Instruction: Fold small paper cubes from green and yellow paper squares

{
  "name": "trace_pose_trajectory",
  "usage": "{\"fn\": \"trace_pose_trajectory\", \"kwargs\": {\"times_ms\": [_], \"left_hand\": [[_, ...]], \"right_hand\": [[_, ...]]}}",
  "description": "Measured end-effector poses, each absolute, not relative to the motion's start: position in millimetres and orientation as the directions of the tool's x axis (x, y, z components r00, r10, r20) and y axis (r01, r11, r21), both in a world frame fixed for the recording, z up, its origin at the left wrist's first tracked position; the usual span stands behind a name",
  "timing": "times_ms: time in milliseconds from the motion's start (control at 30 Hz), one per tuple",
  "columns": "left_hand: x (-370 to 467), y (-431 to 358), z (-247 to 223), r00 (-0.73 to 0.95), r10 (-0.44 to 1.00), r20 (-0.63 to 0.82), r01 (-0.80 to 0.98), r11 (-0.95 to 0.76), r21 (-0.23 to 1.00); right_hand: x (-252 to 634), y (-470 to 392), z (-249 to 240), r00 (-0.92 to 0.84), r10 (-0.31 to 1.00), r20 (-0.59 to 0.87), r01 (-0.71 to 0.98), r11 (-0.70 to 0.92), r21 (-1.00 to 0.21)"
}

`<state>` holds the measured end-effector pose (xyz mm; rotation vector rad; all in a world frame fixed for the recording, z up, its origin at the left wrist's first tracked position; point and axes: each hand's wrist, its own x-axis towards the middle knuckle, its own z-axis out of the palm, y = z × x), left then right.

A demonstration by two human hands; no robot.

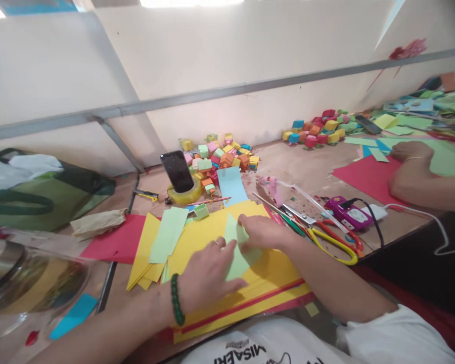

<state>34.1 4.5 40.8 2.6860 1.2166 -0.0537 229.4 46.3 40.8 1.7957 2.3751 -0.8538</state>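
Our left grip (208,273) spreads over the light green paper (238,265), which lies on yellow sheets (200,228); our right grip (263,231) pinches its raised part. We seem to be mid-fold; the next move likely calls for a firm crease. Beyond, the bench (275,163) bears paper cubes (227,160) before a white wall (212,60).

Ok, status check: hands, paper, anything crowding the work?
Left hand open beside light green paper; right hand at the paper, grip unclear. Paper atop yellow sheets. Yellow-handled scissors close by, right of the sheets.
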Motion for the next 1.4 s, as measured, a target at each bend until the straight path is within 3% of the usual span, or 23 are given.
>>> {"fn": "trace_pose_trajectory", "kwargs": {"times_ms": [100,167,233,300,400,567,633,733,833,933,1033,1100,1267,1400], "left_hand": [[50,-16,40,0.633,0.736,-0.240,0.773,-0.622,0.130],[55,-18,45,0.584,0.763,-0.279,0.809,-0.574,0.123],[53,-15,49,0.570,0.782,-0.252,0.822,-0.542,0.174],[47,-10,50,0.561,0.815,-0.147,0.816,-0.514,0.266],[35,-1,47,0.492,0.871,0.006,0.799,-0.454,0.395],[23,10,46,0.544,0.836,0.072,0.634,-0.466,0.617],[21,10,47,0.547,0.833,0.083,0.568,-0.443,0.693],[19,9,47,0.491,0.866,0.096,0.505,-0.373,0.778],[17,6,46,0.414,0.908,0.065,0.431,-0.258,0.864],[15,1,45,0.348,0.936,-0.057,0.308,-0.057,0.950],[13,-4,49,0.347,0.927,-0.146,0.156,0.096,0.983],[11,-6,50,0.357,0.922,-0.148,0.116,0.113,0.987],[2,-7,42,0.193,0.977,-0.088,0.129,0.064,0.990],[-9,-6,32,0.171,0.965,-0.198,0.128,0.177,0.976]], "right_hand": [[234,52,40,-0.355,0.871,-0.340,0.863,0.165,-0.478],[236,54,43,-0.400,0.855,-0.329,0.765,0.114,-0.634],[237,56,47,-0.426,0.849,-0.314,0.574,-0.015,-0.818],[236,57,51,-0.407,0.865,-0.293,0.370,-0.138,-0.919],[229,57,54,-0.330,0.907,-0.261,0.171,-0.215,-0.962],[216,53,48,-0.289,0.947,-0.139,-0.035,-0.156,-0.987],[216,51,46,-0.312,0.948,-0.068,-0.037,-0.084,-0.996],[220,44,47,-0.393,0.920,-0.015,0.095,0.024,-0.995],[225,35,54,-0.448,0.894,0.016,0.270,0.152,-0.951],[227,24,62,-0.441,0.893,0.088,0.433,0.297,-0.851],[228,13,67,-0.420,0.894,0.157,0.537,0.384,-0.751],[230,6,66,-0.421,0.880,0.219,0.583,0.448,-0.678],[237,-4,52,-0.426,0.793,0.435,0.769,0.571,-0.287],[243,-9,36,-0.487,0.758,0.434,0.830,0.557,-0.040]]}}
